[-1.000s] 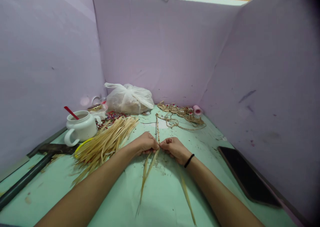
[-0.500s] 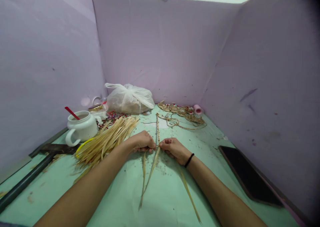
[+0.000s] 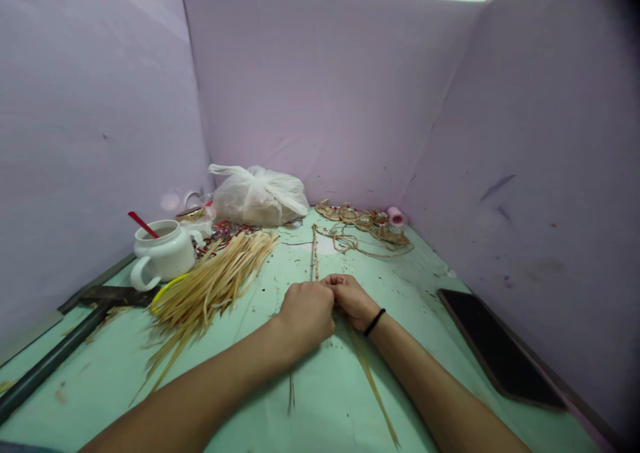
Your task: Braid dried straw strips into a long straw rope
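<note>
My left hand [image 3: 306, 312] and my right hand [image 3: 351, 298] meet on the green table [image 3: 330, 400], both closed around the near end of a thin braided straw cord [image 3: 315, 253] that runs away from me. Loose straw strips [image 3: 373, 386] trail from under the hands towards me. My left hand lies partly over the right one and hides the grip. A black band sits on my right wrist.
A bundle of straw strips [image 3: 215, 281] lies to the left, beside a white cup [image 3: 163, 254] with a red stick. Behind are a white plastic bag [image 3: 260, 196], a braided cord pile [image 3: 365, 225] and a pink spool [image 3: 396, 216]. A black phone [image 3: 493, 346] lies right; purple walls enclose the table.
My left hand has moved right and towards me, covering the joint and part of my right hand. The loose strips under it have shifted and are mostly hidden.
</note>
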Demonstrator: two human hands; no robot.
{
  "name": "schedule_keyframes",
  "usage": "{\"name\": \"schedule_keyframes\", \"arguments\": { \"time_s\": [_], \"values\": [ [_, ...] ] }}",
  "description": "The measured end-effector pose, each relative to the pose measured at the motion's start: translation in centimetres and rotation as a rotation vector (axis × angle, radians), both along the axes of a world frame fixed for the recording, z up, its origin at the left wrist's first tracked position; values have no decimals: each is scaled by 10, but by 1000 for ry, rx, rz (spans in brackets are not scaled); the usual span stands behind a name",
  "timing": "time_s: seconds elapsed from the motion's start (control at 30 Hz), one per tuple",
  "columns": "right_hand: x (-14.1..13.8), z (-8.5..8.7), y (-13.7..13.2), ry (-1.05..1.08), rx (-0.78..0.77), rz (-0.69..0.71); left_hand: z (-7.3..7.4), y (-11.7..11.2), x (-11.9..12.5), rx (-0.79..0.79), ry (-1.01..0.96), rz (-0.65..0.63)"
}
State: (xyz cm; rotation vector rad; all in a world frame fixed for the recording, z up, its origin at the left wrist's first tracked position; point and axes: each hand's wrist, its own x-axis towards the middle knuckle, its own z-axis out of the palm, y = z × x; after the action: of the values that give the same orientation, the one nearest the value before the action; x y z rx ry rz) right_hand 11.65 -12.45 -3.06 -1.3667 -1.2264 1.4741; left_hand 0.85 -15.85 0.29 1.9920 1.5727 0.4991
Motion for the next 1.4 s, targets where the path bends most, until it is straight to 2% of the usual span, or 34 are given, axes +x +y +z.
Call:
{"name": "schedule_keyframes", "arguments": {
  "time_s": [0.1, 0.17, 0.23, 0.33, 0.4, 0.47, 0.6, 0.77, 0.9, 1.07, 1.17, 1.27, 1.4],
  "values": [
    [2, 3, 0, 57, -31, 60, 11, 15, -13, 82, 69, 45],
    [5, 6, 0, 83, -43, 129, 15, 28, -22, 33, -27, 164],
    [7, 8, 0, 90, -49, 176, 14, 38, -27, -249, -242, 204],
    [9, 10, 0, 99, -45, 192, 3, 46, -26, -702, -542, 123],
    [10, 10, 1, 89, -30, 205, -4, 47, -24, -782, -627, 95],
    [11, 9, 2, 33, 21, 232, -6, 46, -22, -726, -595, 127],
    [13, 5, 6, -138, 212, 244, -2, 42, -20, -591, -431, 180],
    [16, 2, 10, -381, 322, 177, 1, 37, -13, -474, -484, 252],
    [17, 11, 6, -471, 172, 79, -1, 35, -8, -441, -469, 293],
    [8, 27, -9, -188, -59, 120, 1, 34, -8, -485, -478, 341],
    [2, 28, -16, -93, -81, 114, -1, 34, -11, -499, -552, 312],
    [1, 29, -18, -95, -68, 115, -3, 35, -15, -507, -605, 267],
    [11, 37, -15, -126, -105, 236, -3, 38, -20, -527, -599, 193]
  ]
}}
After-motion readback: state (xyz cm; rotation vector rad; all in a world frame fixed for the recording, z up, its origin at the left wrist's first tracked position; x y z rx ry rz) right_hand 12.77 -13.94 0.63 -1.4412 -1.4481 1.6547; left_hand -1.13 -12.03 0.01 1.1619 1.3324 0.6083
